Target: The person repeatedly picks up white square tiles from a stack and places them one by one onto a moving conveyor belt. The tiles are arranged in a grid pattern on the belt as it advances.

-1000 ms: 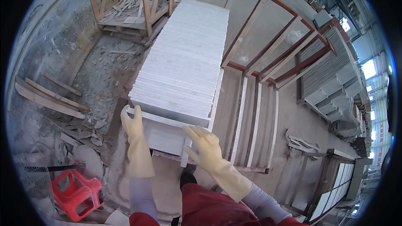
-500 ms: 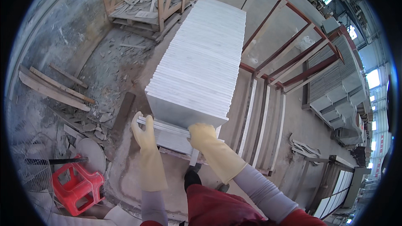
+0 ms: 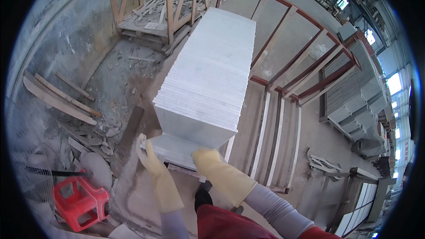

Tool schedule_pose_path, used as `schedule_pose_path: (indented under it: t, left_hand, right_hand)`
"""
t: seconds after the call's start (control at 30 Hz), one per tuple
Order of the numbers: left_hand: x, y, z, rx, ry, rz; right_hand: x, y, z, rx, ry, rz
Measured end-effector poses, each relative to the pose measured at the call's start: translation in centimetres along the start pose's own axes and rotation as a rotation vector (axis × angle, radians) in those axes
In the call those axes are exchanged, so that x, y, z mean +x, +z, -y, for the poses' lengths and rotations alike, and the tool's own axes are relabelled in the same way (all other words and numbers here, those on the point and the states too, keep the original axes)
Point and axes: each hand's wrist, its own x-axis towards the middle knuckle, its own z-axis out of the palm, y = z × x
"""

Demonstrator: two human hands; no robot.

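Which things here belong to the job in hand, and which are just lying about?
In the job:
- left gloved hand, at the slab's left end
- right gloved hand
- pale slab
- slab stack just beyond

Likely just lying about:
- red stool
- wooden boards
- crate of scraps

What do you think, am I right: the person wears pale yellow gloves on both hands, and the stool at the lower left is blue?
Not quite: the stool at the lower left is red, not blue, as the head view shows. Pale yellow gloves do cover the left hand and right hand.
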Motion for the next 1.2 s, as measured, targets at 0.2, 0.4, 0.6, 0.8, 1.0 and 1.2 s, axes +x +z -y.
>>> schedule_pose_path:
  t: [0.2,0.4,0.6,0.8,1.0,1.2]
  left_hand:
    - [-5.2,0.5,-1.8,0.256,0.1,0.2]
    - [-8.6,-4.7,11.1,0.12,-0.397,0.291]
    - [-24.5,-6.7,24.2,0.495,-1.443,0.727]
    - [-46.2,-4.1,23.4,0.218,-2.046,0.79]
    - [-61.0,-1.5,19.7,0.606,-0.803,1.947]
    - [-70.9,2.7,20.0,0.626,-1.608,1.498]
  right_hand:
    - [-5.6,0.3,-3.7,0.145,0.027,0.133]
    - [-20.8,0.7,-11.9,0.376,0.305,0.371]
    - [-40.0,1.9,-16.9,0.473,0.583,0.28]
    - [-61.3,6.4,-19.5,0.642,0.748,0.142]
    - [-74.2,14.5,-21.6,0.872,0.886,-0.034]
    - [-84.1,19.5,-24.4,1.009,1.062,-0.193]
